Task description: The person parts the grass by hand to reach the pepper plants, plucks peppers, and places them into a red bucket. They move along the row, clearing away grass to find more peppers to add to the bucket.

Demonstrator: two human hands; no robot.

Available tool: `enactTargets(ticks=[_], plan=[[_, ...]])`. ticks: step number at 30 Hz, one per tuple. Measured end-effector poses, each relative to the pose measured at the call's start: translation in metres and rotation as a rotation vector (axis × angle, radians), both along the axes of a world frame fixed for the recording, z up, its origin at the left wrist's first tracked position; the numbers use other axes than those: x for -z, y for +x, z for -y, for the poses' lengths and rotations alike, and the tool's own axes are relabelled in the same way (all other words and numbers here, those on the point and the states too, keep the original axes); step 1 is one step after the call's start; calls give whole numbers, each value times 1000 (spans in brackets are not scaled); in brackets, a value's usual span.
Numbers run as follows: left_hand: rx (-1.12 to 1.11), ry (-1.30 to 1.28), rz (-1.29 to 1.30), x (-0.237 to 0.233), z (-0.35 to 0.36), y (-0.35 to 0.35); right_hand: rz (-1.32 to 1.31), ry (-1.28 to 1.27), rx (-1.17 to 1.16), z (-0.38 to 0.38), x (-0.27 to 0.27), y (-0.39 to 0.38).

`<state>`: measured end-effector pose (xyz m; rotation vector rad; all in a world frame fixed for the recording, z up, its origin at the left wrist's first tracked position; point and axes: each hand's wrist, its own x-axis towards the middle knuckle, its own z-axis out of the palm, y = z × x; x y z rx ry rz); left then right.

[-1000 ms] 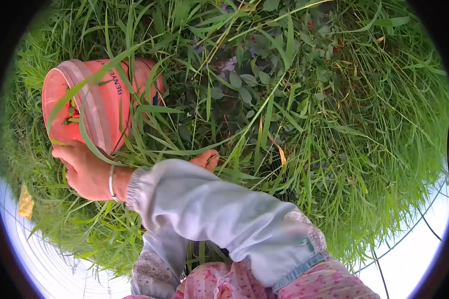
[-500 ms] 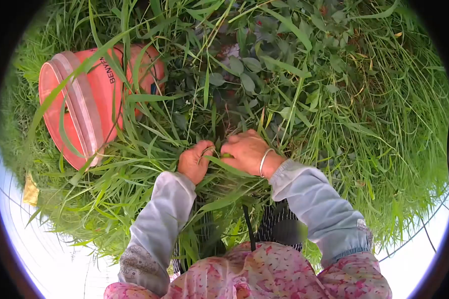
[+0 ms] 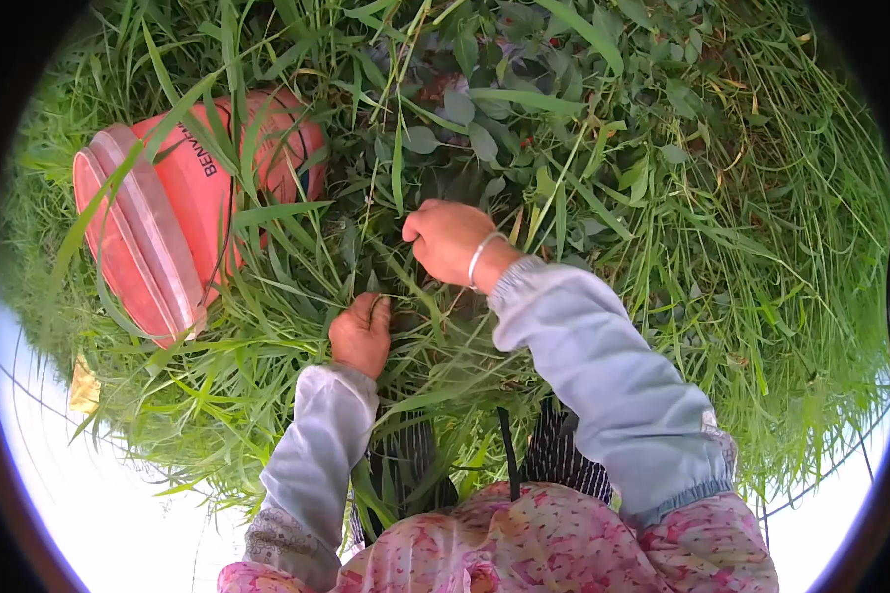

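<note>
My left hand is closed in a fist low among the grass blades, thumb pressed against the curled fingers. What it grips, if anything, is too small to make out. Further forward and to the right, my right hand has its fingers bent together over the dark leafy plants. Its fingertips are partly hidden, and I cannot see what lies in them. A pale bangle circles the right wrist. The two hands are apart, with long green grass between and below them.
At the left a red-orange bucket with dark lettering lies tilted in the grass, crossed by several blades. A yellowish scrap is at the lower left. Dense grass fills the right side. Small red spots show among the leaves.
My hands were close together and have moved apart. The right hand has gone forward and slightly left; the left has drawn a little left and back. A small green thing by the right fingers no longer shows.
</note>
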<state>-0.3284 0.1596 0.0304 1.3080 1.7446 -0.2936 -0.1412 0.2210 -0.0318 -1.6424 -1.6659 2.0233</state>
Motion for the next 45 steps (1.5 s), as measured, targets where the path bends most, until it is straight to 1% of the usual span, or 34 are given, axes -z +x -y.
enactTargets(ticks=[2, 3, 5, 6, 7, 8, 9, 11, 13, 14, 15, 16, 17, 18, 20, 22, 23, 26, 27, 30, 31, 34, 35, 38, 39, 41, 42, 43, 44, 45], plan=[[-21, -3, 5, -2, 8, -5, -40, -170, -52, 2, 25, -22], [-1, 24, -2, -4, 11, -5, 24, -168, -46, 7, 34, -34], [-51, 27, 20, -8, 12, -2, 147, -168, -36, 15, 41, -54], [-76, 25, 32, -9, 13, -3, 141, -220, -104, 19, 46, -58], [-44, 19, 19, -8, 12, -7, 138, -270, -174, 15, 44, -57], [-79, -13, 71, -5, 11, -10, 135, -321, -244, 14, 42, -56], [-114, -45, 122, -3, 10, -15, 138, -239, -240, 25, 48, -59], [-205, -128, 226, 3, 8, -23, 106, -164, -169, 41, 39, -53], [-407, -272, 317, 3, 2, -24, 74, -68, -77, 67, 37, -42], [-507, -343, 363, 1, -5, -21, 47, -142, 11, 77, 33, -34], [-547, -418, 368, -4, -13, -15, 18, -215, 101, 86, 29, -27], [-571, -436, 382, -1, -13, -14, -12, -287, 189, 92, 27, -23], [-596, -455, 395, 3, -12, -14, 55, -208, 143, 95, 26, -22], [-618, -474, 408, 6, -11, -13, 34, -204, 150, 101, 28, -22], [-665, -463, 335, 13, -12, -8, -8, -195, 167, 113, 34, -22], [-698, -435, 273, 17, -14, -5, -25, -304, 235, 117, 40, -17], [-647, -438, 228, 18, -16, -3, -34, -361, 272, 118, 40, -15], [-501, -202, 311, 36, 1, 2, -43, -312, 286, 119, 34, -8], [-376, -227, 230, 41, 3, 2, -44, -298, 288, 120, 33, -7], [-176, -219, 256, 53, -7, 14, -46, -242, 290, 124, 33, -5], [-23, -196, 245, 69, 0, 3, -48, -215, 286, 126, 32, -3], [-643, -583, 153, 47, -48, 34, -56, -79, 310, 130, 28, 1], [-666, -630, 211, 51, -54, 32, -59, -25, 323, 133, 26, 2], [-714, -726, 208, 58, -66, 39, -62, 90, 342, 137, 22, 4], [-670, -756, 197, 63, -66, 41, -66, 75, 335, 137, 22, 5], [-594, -738, 164, 64, -67, 44, -72, 47, 320, 137, 22, 7], [-558, -729, 147, 63, -67, 44, -73, 63, 392, 142, 27, 7], [-462, -760, 181, 59, -67, 43, -76, 77, 465, 153, 36, 3], [-454, -691, 256, 59, -57, 39, -79, 88, 540, 154, 36, 2], [-444, -623, 328, 60, -40, 31, -105, -17, 562, 157, 35, 4]])
